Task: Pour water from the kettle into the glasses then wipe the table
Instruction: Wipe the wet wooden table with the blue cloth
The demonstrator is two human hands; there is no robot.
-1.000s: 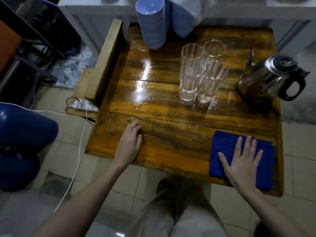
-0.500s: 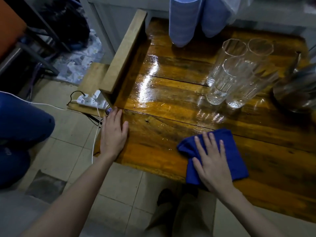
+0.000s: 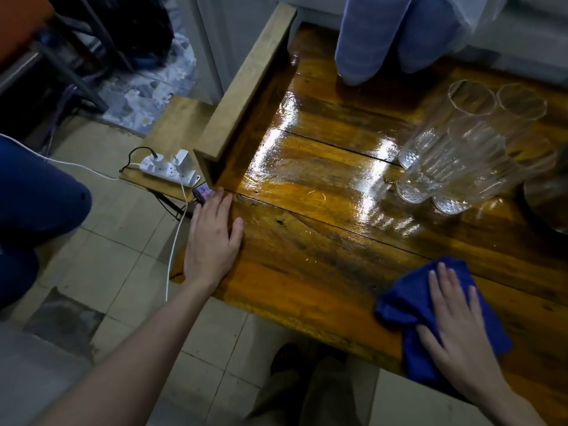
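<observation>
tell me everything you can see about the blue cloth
The blue cloth is a deep blue, soft-looking fabric, bunched and creased rather than folded flat. It lies at the near edge of the wooden table, toward the right side. The right hand presses on it with straight, spread fingers, covering much of its middle. Nothing else touches it.

wood tbl | on it: glasses, blue cloth, bowl stacks, kettle

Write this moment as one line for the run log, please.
phase: wiping | right hand: flat on blue cloth | left hand: flat on table corner | glasses: upright, far right
</observation>
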